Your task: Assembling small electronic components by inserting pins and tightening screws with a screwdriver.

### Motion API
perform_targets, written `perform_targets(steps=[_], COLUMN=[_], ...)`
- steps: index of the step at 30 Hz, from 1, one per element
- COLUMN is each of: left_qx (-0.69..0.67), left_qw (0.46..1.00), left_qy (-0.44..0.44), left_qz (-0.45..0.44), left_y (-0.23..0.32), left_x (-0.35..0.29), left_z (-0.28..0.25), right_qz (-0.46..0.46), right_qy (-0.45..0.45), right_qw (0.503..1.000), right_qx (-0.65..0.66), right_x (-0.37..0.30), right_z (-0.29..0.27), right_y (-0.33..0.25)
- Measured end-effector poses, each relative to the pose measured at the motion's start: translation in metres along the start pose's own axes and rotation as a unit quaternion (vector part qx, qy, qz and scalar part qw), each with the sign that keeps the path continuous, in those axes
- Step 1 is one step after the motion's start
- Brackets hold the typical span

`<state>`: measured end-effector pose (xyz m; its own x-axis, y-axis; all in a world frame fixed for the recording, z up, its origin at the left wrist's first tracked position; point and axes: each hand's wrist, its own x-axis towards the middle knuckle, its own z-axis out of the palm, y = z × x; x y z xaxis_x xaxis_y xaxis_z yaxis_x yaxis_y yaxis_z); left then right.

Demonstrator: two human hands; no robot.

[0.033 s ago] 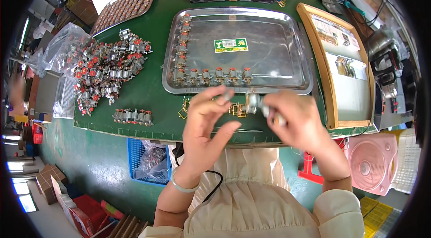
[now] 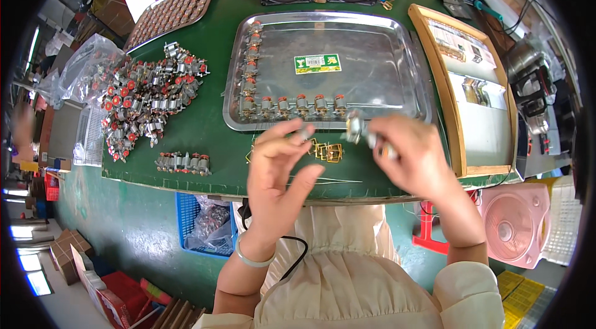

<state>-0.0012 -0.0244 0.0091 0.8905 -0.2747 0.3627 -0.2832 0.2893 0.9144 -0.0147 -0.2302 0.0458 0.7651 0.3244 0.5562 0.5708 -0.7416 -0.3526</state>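
Partly loaded, by the look of it, is the tray [image 2: 372, 81]. Motors [image 2: 302, 103] are ranged in a column down its left side and in a row along its near edge; six are counted in that row, corner included. The right part of the near edge and the wide middle, where a label [image 2: 318, 63] is stuck, are not yet covered.

Hands held apart. By the right hand [image 2: 413, 149], a blurred motor [image 2: 354, 125] appears to be clamped at the fingertips, seen against the tray's near rim; contact with the rim cannot be told. A metal piece [image 2: 389, 151] shows under the same fingers, too blurred to be identified. The left hand [image 2: 273, 161] is half opened, thumb well away from the fingers; whether the grey bit [image 2: 305, 133] at its fingertips is gripped cannot be told.

Left over: a large heap [image 2: 149, 96] piled left of the tray, far outnumbering what has been set, plus a small cluster [image 2: 183, 162] nearer the table edge. Brass frames [image 2: 329, 152] lie between the hands, apparently unused. Beyond the heap, a second tray [image 2: 164, 34] is covered with rows of small parts, judged finished. Only an early share is judged done.
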Motion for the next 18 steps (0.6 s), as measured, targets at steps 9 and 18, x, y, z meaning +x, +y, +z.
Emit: perform_targets(steps=[9,18], left_qx=[0.014,0.067], left_qw=[0.986,0.981], left_qy=[0.158,0.176], left_qz=[0.045,0.051], left_y=[0.006,0.002], left_x=[-0.011,-0.014], left_z=[-0.023,-0.032], right_qz=[0.059,0.121], right_qy=[-0.126,-0.089], right_qw=[0.988,0.987], right_qx=[-0.068,-0.050], right_x=[0.012,0.009], right_z=[0.009,0.001], right_y=[0.045,0.047])
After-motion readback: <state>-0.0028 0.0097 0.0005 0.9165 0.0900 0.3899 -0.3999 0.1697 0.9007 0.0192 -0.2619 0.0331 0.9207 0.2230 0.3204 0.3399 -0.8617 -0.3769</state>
